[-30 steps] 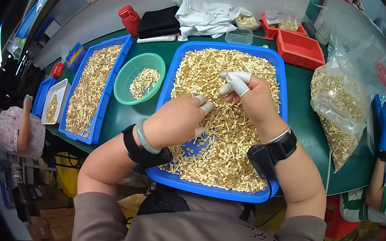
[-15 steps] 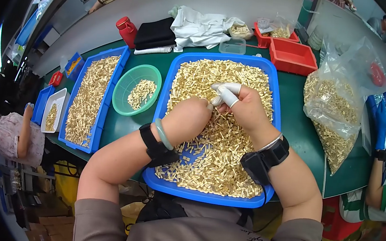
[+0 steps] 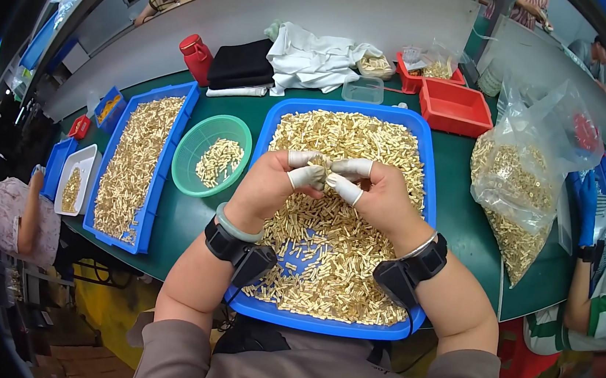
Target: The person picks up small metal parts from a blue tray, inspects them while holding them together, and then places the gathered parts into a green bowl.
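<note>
My left hand (image 3: 274, 181) and my right hand (image 3: 383, 195) meet above a blue tray (image 3: 431, 180) full of small brass-coloured metal pieces (image 3: 341, 285). White finger covers sit on the thumbs and forefingers of both hands. Pinched between those fingertips are a few small brass pieces (image 3: 325, 168), partly hidden by the covers; their exact shape cannot be made out. A patch of the tray's blue floor shows near my left wrist. Just left of the tray stands a round green plastic basket (image 3: 187, 155) with a small heap of similar pieces in it.
Farther left is a long blue tray (image 3: 187, 107) of pieces. Behind lie a red flask (image 3: 197, 58), black cloth (image 3: 242, 63), white cloth (image 3: 309, 57) and a red bin (image 3: 455, 108). A clear bag (image 3: 518, 182) of pieces stands right. Other people work at both sides and beyond the partition.
My left hand has turned so its covered fingertips show, and it now meets the right hand's fingertips at the brass pieces. The view has shifted slightly, with the tray lower in it.
</note>
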The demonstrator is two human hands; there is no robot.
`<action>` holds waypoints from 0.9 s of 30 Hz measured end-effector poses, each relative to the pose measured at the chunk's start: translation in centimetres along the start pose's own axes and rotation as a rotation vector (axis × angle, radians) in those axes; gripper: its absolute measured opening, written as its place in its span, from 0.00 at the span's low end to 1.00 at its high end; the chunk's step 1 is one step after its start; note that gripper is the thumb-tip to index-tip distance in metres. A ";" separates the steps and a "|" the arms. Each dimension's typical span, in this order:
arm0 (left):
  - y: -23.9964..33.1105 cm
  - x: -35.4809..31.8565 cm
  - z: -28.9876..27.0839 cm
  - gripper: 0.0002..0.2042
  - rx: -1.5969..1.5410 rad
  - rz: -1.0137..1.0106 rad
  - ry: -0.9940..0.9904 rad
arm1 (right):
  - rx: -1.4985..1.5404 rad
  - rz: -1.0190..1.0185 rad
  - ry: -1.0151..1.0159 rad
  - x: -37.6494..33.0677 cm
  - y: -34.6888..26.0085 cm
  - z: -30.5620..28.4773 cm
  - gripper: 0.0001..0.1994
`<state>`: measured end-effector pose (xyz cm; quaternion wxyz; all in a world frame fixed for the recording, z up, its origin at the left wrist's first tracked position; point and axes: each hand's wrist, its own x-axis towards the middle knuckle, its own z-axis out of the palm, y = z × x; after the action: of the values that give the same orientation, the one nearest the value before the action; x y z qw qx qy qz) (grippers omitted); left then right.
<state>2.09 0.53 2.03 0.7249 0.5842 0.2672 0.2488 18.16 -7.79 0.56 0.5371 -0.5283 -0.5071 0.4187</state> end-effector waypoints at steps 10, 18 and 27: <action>-0.9 -0.1 -0.4 0.10 -0.061 -0.082 -0.048 | -0.069 -0.003 0.000 0.2 0.2 -0.1 0.08; -1.1 -0.2 -0.8 0.09 -0.042 -0.147 -0.130 | -0.223 -0.234 0.063 0.2 0.5 0.3 0.09; -1.2 -0.3 -1.0 0.08 -0.102 -0.185 -0.135 | -0.432 -0.452 -0.115 0.4 0.4 -0.2 0.15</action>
<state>1.24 0.77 0.73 0.7897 0.5349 0.2577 0.1543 18.49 -7.41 0.18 0.4623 -0.4795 -0.7185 0.2006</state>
